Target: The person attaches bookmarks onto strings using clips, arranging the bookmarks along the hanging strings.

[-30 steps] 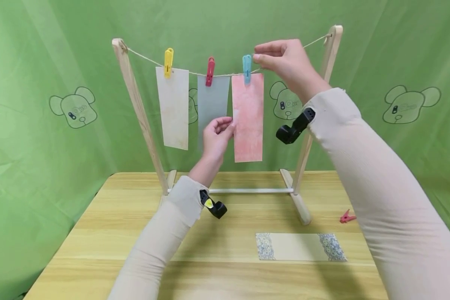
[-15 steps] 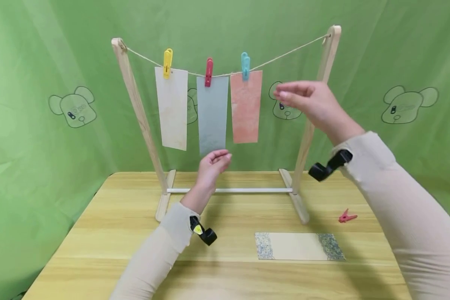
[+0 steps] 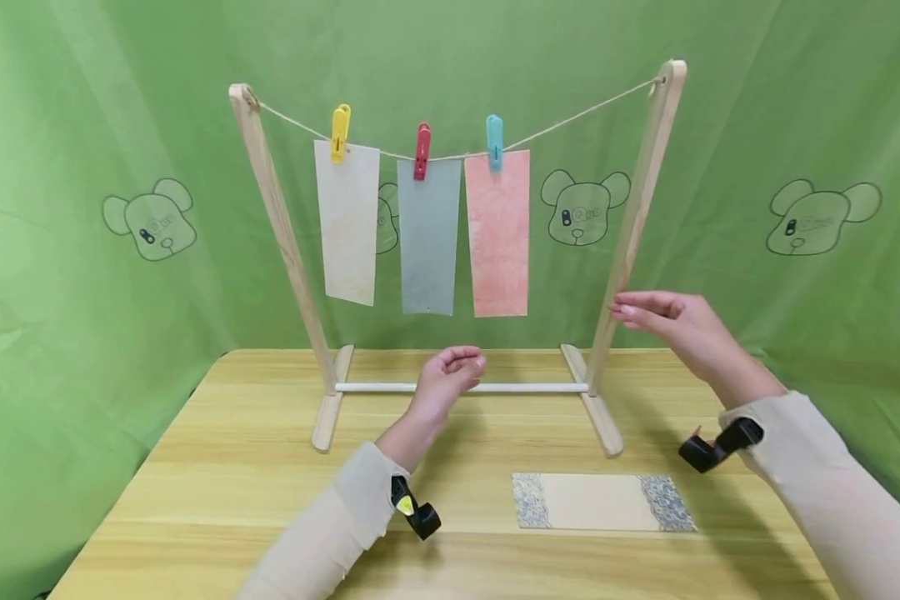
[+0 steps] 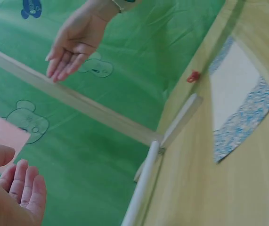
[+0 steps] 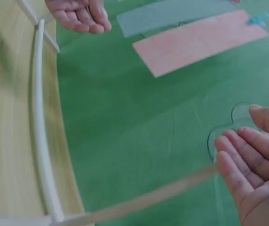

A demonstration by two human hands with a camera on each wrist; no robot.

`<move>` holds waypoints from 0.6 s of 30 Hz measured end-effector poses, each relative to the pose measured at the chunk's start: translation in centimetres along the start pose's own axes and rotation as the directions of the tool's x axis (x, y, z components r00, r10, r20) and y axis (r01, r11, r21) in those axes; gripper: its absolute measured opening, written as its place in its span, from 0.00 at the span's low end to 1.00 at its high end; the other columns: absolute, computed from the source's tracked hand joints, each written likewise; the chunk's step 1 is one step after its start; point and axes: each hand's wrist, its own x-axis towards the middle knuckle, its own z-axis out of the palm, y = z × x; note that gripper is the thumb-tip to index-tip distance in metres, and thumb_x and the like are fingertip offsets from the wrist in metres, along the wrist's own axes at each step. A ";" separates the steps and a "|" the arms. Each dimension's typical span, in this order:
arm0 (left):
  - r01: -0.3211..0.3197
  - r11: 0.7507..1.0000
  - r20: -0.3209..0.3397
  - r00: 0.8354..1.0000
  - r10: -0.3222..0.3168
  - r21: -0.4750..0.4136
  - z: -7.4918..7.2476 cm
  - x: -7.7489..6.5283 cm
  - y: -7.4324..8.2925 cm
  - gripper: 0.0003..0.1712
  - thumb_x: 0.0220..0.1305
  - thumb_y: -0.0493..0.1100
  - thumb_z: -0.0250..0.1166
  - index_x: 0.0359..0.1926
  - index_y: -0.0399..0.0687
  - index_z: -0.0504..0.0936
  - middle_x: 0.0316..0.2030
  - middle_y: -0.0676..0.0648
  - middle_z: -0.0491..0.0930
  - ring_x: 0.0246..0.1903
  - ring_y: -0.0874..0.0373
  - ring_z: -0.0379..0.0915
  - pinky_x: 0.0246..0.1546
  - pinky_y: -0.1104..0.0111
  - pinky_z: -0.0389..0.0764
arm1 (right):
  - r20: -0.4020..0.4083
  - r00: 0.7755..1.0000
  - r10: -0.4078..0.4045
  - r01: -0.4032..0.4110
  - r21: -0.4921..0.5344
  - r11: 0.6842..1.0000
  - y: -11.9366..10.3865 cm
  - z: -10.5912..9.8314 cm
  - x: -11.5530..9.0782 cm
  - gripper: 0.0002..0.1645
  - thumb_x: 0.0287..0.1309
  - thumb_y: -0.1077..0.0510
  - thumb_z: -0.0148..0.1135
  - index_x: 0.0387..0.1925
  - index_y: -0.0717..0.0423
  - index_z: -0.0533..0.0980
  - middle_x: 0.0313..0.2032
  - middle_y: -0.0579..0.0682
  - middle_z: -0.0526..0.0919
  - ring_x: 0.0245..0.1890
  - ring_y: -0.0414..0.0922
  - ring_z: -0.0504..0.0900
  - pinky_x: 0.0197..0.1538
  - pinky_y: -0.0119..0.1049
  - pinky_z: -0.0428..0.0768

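Observation:
Three paper cards hang from a string: a white card [image 3: 347, 225] under a yellow clothespin [image 3: 340, 133], a grey-blue card [image 3: 428, 237] under a red clothespin [image 3: 422, 152], and a pink card [image 3: 498, 237] under a blue clothespin [image 3: 494, 142]. My left hand [image 3: 447, 379] is in front of the rack's white crossbar, below the cards, fingers loosely bent and holding nothing. Beside the right post, my right hand [image 3: 682, 329] is also bare, its fingers relaxed. A cream card with blue patterned ends [image 3: 600, 502] lies flat on the table.
The wooden rack's left post [image 3: 281, 225] and right post [image 3: 641, 208] lean outward, with the string [image 3: 585, 111] between their tops. A loose red clothespin [image 4: 193, 76] lies on the table, mostly hidden in the head view. Green cloth [image 3: 450, 50] forms the backdrop.
My right hand has moved from beside the blue clothespin down and to the right. My left hand has left the pink card's edge and dropped lower. The pink card swung and now hangs freely.

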 end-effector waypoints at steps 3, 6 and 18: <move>0.009 1.000 0.018 1.000 -0.009 0.009 0.4 -0.6 -0.9 0.17 0.59 0.35 0.64 0.49 0.34 0.76 0.43 0.40 0.81 0.37 0.58 0.78 0.52 0.58 0.77 | -0.003 1.000 -0.019 0.020 0.045 0.999 2.0 -0.3 -1.2 0.27 0.65 0.50 0.55 0.59 0.62 0.70 0.42 0.31 0.83 0.42 0.29 0.81 0.49 0.22 0.76; 0.021 1.000 0.036 0.999 -0.022 0.018 0.8 -1.0 -1.6 0.18 0.59 0.35 0.64 0.49 0.33 0.76 0.40 0.42 0.80 0.37 0.58 0.77 0.52 0.58 0.77 | 0.000 1.000 -0.025 0.025 0.107 0.994 3.7 -0.6 -2.4 0.19 0.65 0.54 0.55 0.55 0.56 0.73 0.42 0.31 0.82 0.42 0.29 0.81 0.45 0.19 0.76; 0.036 0.997 0.118 0.992 -0.044 0.066 2.1 -2.2 -4.5 0.15 0.57 0.35 0.66 0.45 0.35 0.78 0.32 0.51 0.78 0.33 0.62 0.75 0.46 0.63 0.80 | -0.060 0.998 0.013 0.005 0.300 0.954 8.9 -1.2 -6.3 0.13 0.65 0.60 0.54 0.50 0.48 0.78 0.44 0.34 0.83 0.42 0.30 0.81 0.45 0.19 0.76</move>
